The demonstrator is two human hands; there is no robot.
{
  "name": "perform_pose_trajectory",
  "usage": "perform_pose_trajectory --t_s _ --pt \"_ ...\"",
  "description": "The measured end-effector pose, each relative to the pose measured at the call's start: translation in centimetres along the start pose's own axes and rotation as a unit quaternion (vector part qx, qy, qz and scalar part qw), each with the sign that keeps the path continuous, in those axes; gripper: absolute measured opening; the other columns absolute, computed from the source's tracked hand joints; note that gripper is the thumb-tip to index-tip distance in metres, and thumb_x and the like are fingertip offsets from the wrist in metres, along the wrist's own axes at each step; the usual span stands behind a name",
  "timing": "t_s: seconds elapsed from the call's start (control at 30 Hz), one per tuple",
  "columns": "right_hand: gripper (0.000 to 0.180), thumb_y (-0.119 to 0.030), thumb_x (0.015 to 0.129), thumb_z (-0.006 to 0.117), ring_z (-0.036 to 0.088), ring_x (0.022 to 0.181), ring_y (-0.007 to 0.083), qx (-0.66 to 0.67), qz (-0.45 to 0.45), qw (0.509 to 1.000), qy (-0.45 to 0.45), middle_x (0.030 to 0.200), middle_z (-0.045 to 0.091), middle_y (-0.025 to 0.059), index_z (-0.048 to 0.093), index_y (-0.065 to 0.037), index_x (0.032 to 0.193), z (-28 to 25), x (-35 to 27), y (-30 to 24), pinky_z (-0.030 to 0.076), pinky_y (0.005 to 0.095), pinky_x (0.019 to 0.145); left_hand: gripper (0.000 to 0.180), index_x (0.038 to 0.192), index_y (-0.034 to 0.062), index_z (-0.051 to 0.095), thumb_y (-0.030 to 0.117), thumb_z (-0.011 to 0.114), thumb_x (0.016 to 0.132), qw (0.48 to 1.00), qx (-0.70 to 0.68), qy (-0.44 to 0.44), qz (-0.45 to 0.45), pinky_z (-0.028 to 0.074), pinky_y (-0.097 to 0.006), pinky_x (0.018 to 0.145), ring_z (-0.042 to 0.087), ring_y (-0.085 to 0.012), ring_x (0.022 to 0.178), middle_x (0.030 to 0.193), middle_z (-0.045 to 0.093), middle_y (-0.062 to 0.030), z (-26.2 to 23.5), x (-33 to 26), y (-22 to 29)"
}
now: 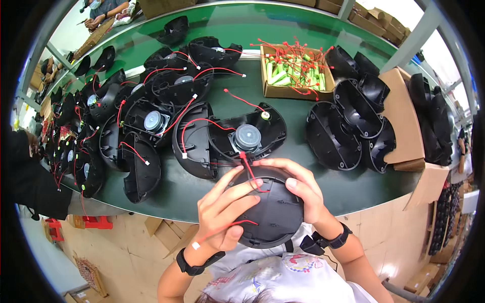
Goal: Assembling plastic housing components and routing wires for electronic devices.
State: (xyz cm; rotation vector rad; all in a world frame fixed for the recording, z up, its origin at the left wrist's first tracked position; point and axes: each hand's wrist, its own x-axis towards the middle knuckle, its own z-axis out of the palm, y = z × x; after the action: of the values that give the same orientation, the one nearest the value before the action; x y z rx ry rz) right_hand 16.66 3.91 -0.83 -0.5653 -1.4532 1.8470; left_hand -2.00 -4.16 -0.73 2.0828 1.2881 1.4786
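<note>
Both hands clasp a black round speaker shell (275, 209) just in front of the green table's edge (353, 199): left hand (222, 212) pinching its red wire (225, 230), right hand (298, 187) gripping the shell's far rim, beside an open shell with speaker driver (247, 137).

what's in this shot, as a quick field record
left hand: grips black shell, red wire under thumb
right hand: on shell's top edge
behind shell: open shell with speaker
table: green, many black shells at left
box: cardboard, green cells with red leads
right side: empty shells stacked
</note>
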Motion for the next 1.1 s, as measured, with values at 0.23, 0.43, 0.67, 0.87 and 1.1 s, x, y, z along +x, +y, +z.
perform_pose_trajectory --t_s 0.23,0.43,0.67,0.87,1.1 --pt "0.065 -0.039 0.089 0.043 0.051 0.124 0.0317 -0.052 0.001 0.997 0.054 0.133 0.05 0.0261 0.045 0.013 0.129 0.9 -1.0 -0.9 0.036 0.0383 0.107 0.093 0.131 -0.0046 0.044 0.06 0.073 0.07 0.983 -0.082 0.087 -0.142 0.038 -0.051 0.104 0.046 -0.0442 0.126 0.138 0.043 -0.0272 -0.2 -3.6 1.7" --pt "0.062 -0.037 0.093 0.045 0.047 0.128 0.0287 -0.035 -0.032 0.993 0.111 0.137 0.048 0.0226 0.043 0.01 0.133 1.9 -2.0 0.0 0.032 0.0368 0.109 0.142 0.147 -0.0041 0.017 0.051 0.094 0.042 0.973 -0.093 0.092 -0.19 0.032 -0.05 0.11 0.037 -0.0444 0.133 0.146 0.03 -0.0318 2.6 -3.6 2.6" --pt "0.065 -0.042 0.095 0.043 0.041 0.132 0.0296 -0.084 -0.051 0.992 0.074 0.141 0.041 0.022 0.038 0.008 0.136 1.1 -2.0 0.3 0.03 0.0388 0.11 0.133 0.141 -0.0061 0.03 0.052 0.094 0.041 0.992 -0.015 0.054 -0.117 0.043 -0.048 0.102 0.049 -0.0448 0.123 0.136 0.043 -0.0337 1.2 -2.5 1.5" --pt "0.07 -0.052 0.092 0.049 0.039 0.133 0.0335 -0.034 -0.101 0.994 0.025 0.141 0.04 0.0246 0.039 0.004 0.133 -0.8 -1.9 0.5 0.029 0.0444 0.111 0.128 0.138 -0.0061 0.037 0.052 0.094 0.039 0.993 -0.052 0.04 -0.097 0.045 -0.047 0.1 0.052 -0.0443 0.12 0.133 0.047 -0.0327 1.8 -1.3 1.4" --pt "0.073 -0.052 0.091 0.049 0.037 0.136 0.0359 -0.091 -0.162 0.982 -0.029 0.147 0.038 0.0216 0.041 0.003 0.138 -0.7 -2.4 1.3 0.029 0.0428 0.111 0.143 0.142 -0.0074 0.026 0.052 0.095 0.032 0.977 -0.129 0.055 -0.162 0.037 -0.048 0.107 0.044 -0.0394 0.127 0.141 0.036 -0.0265 2.3 -4.3 1.4"
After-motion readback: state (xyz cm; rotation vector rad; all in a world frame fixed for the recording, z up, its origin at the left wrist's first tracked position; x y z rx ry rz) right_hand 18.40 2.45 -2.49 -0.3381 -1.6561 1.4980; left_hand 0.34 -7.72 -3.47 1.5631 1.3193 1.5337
